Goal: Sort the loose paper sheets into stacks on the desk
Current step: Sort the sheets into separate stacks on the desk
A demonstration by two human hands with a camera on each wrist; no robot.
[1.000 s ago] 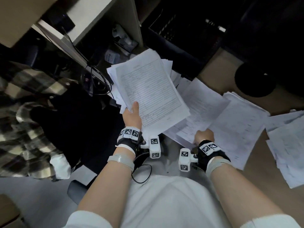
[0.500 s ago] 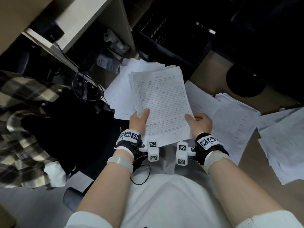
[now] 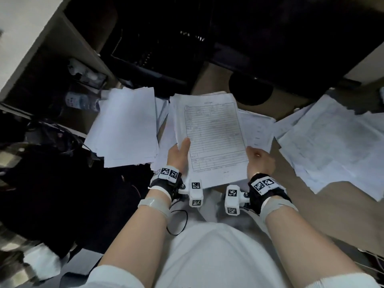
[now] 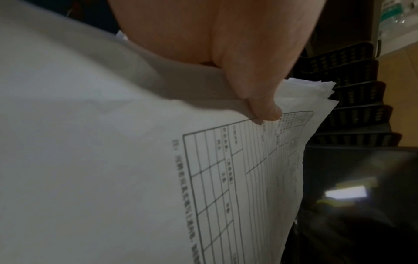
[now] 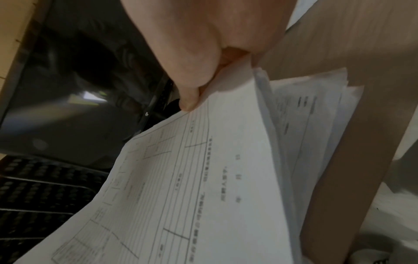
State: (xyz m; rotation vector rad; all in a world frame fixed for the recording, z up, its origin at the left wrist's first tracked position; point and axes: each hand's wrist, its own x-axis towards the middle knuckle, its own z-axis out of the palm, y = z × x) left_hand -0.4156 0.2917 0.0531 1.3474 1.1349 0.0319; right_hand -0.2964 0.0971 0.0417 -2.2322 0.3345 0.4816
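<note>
The sheaf of forms (image 3: pixel 212 140) was thin matt white paper printed with grey ruled tables, as were the plain stack (image 3: pixel 126 127) to its left and the loose sheets (image 3: pixel 332 142) to its right. The desk (image 3: pixel 324 206) showed a smooth, matt tan wood-look surface. The monitor screen (image 5: pixel 68 107) was glossy black and reflective, the tiered tray (image 4: pixel 353 100) dark perforated mesh, the shirt (image 3: pixel 207 256) soft white cloth, and the wrist-camera housings (image 3: pixel 195 194) smooth white plastic.

I hold a bundle of sheets (image 3: pixel 209 140) between my left hand (image 3: pixel 178 154) and right hand (image 3: pixel 258 161). One stack (image 3: pixel 126 127) lies left of it, loose papers (image 3: pixel 332 140) on the desk (image 3: pixel 324 206) to the right.
</note>
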